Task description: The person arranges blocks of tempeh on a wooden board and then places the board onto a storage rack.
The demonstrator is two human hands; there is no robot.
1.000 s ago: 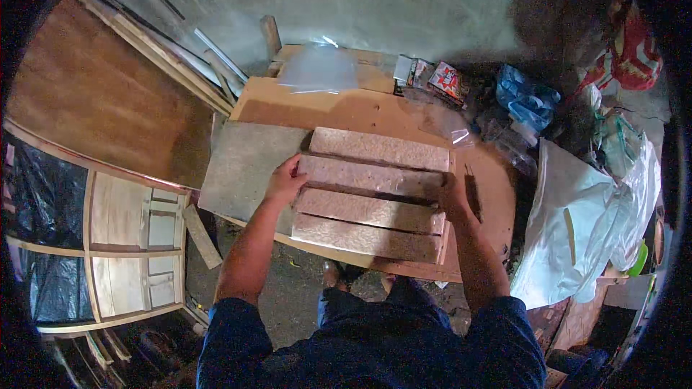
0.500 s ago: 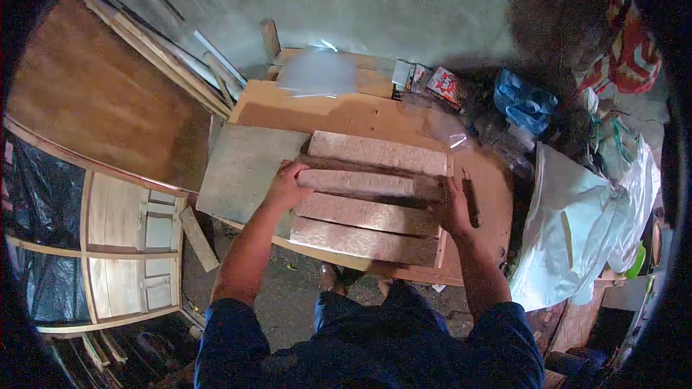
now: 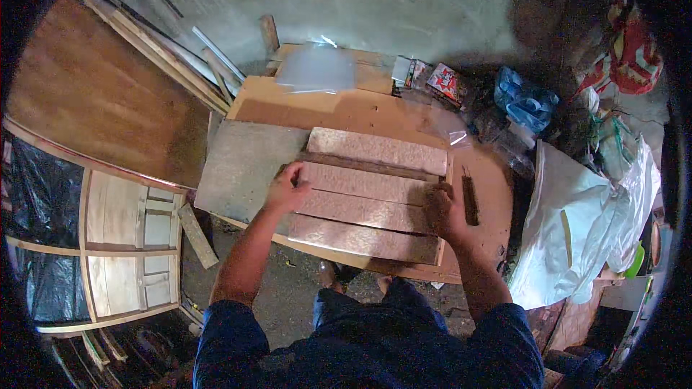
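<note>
Several pinkish speckled boards lie side by side, running left to right, over a light wooden frame piece (image 3: pixel 440 251). The second board from the far side (image 3: pixel 367 180) sits flat between my two hands. My left hand (image 3: pixel 287 191) curls its fingers and thumb at the left end of this board. At its right end my right hand (image 3: pixel 445 210) is closed, with the fingertips partly hidden. A wide gap parts this board from the farthest board (image 3: pixel 378 150). Toward me, the third board (image 3: pixel 360 210) lies close against it, and the nearest board (image 3: pixel 360 239) follows after a narrow gap.
The brown worktop (image 3: pixel 324 106) carries a grey panel (image 3: pixel 241 166) at left and a dark slot (image 3: pixel 470 198) at right. Clear plastic sheets (image 3: pixel 317 68), a blue bag (image 3: pixel 526 104) and a white sack (image 3: pixel 559 230) lie around it. A panelled wooden frame (image 3: pixel 85 209) stands left.
The second board has moved nearer to me, closing the gap to the third board and widening the one behind it. My right hand has shifted slightly left, its fingers more curled.
</note>
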